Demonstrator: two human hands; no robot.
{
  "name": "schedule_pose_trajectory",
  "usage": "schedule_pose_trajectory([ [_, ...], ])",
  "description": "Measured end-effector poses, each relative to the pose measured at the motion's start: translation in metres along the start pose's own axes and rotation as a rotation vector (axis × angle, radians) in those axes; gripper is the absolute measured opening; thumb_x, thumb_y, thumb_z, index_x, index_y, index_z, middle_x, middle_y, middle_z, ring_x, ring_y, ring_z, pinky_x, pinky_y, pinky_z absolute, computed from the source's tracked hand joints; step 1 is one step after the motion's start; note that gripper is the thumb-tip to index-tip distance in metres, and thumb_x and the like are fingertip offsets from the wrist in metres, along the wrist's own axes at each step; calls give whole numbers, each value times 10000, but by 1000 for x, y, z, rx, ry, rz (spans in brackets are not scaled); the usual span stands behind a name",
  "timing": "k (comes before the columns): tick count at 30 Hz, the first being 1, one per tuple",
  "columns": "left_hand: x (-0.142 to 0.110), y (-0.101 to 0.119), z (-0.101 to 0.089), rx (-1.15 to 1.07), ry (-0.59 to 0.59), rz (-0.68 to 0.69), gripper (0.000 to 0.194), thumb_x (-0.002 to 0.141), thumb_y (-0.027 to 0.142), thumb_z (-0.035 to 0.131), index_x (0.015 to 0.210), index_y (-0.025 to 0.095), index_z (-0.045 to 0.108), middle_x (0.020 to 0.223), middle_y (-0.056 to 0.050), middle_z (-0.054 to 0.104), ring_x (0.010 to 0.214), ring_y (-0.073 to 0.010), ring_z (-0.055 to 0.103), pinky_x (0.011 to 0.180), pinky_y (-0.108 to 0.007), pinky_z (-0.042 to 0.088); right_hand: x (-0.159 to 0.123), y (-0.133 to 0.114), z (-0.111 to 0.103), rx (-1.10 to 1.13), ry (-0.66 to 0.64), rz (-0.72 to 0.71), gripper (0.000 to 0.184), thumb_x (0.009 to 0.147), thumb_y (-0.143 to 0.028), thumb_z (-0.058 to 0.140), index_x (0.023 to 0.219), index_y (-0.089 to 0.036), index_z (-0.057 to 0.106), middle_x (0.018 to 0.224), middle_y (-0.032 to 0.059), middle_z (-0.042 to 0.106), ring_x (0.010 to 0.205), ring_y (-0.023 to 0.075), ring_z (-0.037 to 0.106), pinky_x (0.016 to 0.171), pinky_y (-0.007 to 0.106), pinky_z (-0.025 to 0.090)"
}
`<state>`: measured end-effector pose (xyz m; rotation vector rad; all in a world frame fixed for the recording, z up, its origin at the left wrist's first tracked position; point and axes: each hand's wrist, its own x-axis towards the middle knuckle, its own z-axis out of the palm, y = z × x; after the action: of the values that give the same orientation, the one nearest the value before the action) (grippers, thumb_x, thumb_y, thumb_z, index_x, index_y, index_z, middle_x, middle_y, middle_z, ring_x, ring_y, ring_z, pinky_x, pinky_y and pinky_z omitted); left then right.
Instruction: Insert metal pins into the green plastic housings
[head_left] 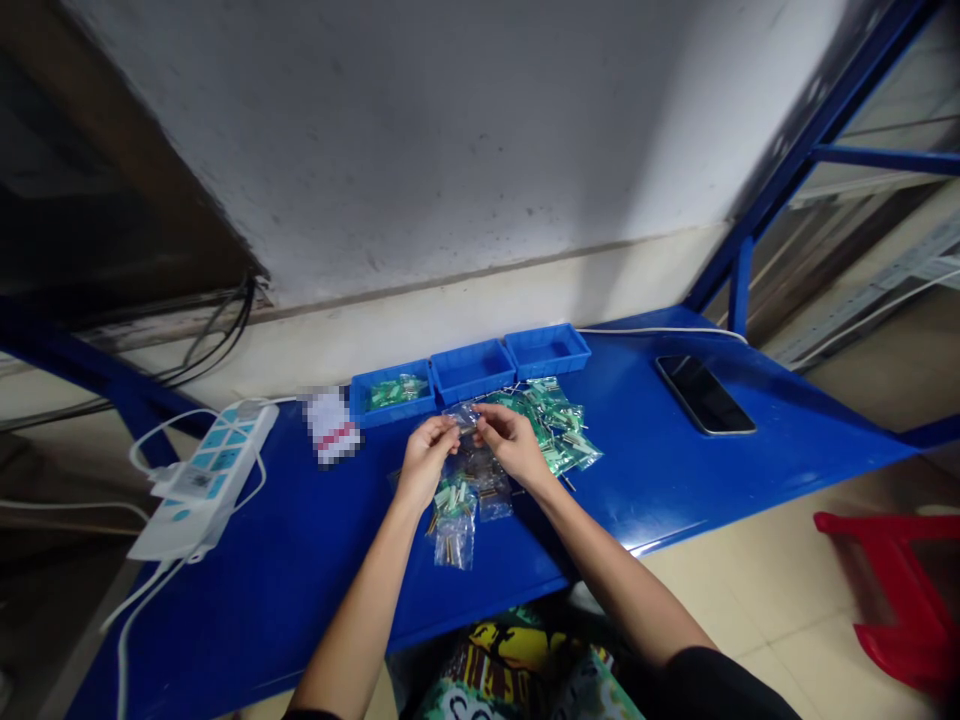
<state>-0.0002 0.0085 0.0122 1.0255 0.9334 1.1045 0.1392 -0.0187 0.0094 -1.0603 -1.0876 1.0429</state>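
Between my two hands is a small clear plastic bag [463, 418] with something thin inside that is too small to name. My left hand [429, 455] pinches its left side, and my right hand [514, 440] pinches its right side. Below them on the table lie more clear bags [454, 548] holding brass-coloured pins and pale green pieces. To the right of my right hand spreads a pile of green-filled bags [559, 425], with a few thin rods sticking out around it. A blue bin [391, 412] behind my left hand contains similar green bags.
Two more blue bins, a middle bin [472, 370] and a right bin [549, 350], line the wall. A phone [705, 395] lies on the blue table [300, 580] at right. A white power strip [206, 480] with cables sits at left, near a blurred white packet [330, 427]. A red stool [900, 590] stands on the floor.
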Motion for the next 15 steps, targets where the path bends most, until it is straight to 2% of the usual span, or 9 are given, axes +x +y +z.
schedule_pose_trajectory([
  [5,0,3,-2,-34,-50,-68,223,608,198,751,799,117,669,672,-6,619,594,-88,532,566,-212,389,0,-1,2,146,-33,68,322,732,-381,652,985,-184,629,678,-1,621,604,141,613,639,286,516],
  [9,0,5,-3,-71,-66,-101,226,626,212,741,828,130,682,726,-22,647,635,-102,562,607,-230,410,-1,-4,3,304,-16,111,321,681,-341,705,960,-201,635,745,-13,600,644,131,616,704,295,522],
  [15,-2,6,-6,-76,-109,-100,193,631,194,749,799,140,672,709,-8,635,652,-99,567,617,-220,409,-1,-2,1,282,13,117,314,662,-352,702,913,-198,591,706,-20,592,628,141,620,668,292,521],
])
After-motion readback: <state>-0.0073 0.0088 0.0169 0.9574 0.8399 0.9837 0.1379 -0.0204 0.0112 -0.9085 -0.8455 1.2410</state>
